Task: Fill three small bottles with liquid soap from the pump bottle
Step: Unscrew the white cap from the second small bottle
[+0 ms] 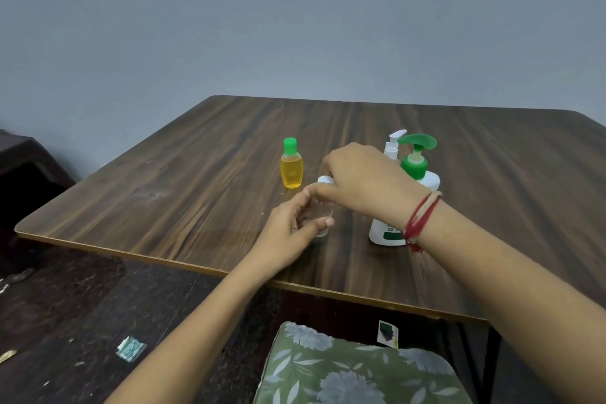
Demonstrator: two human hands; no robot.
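1. Clear bottle point(319, 214): small, upright on the table point(196, 174), near its front edge and just left of the pump bottle point(387, 234). Contents cannot be told.
2. Left hand point(293, 225): fingers and thumb wrapped round the clear bottle's body, steadying it.
3. Right hand point(357, 179): fingertips pinching the white cap point(324, 180) on top.
4. Step, judged: cap being turned, most likely off ahead of filling; direction cannot be told.
5. Next move calls for: open mouth brought under the green spout, one hand freed to press.
6. Yellow bottle point(291, 170): capped, full, standing behind and to the left.
7. Room: tabletop stretches wide to the left and rear of the bottles; front edge lies close under the left wrist; white-topped bottle point(393, 145) crowds the pump's far side.
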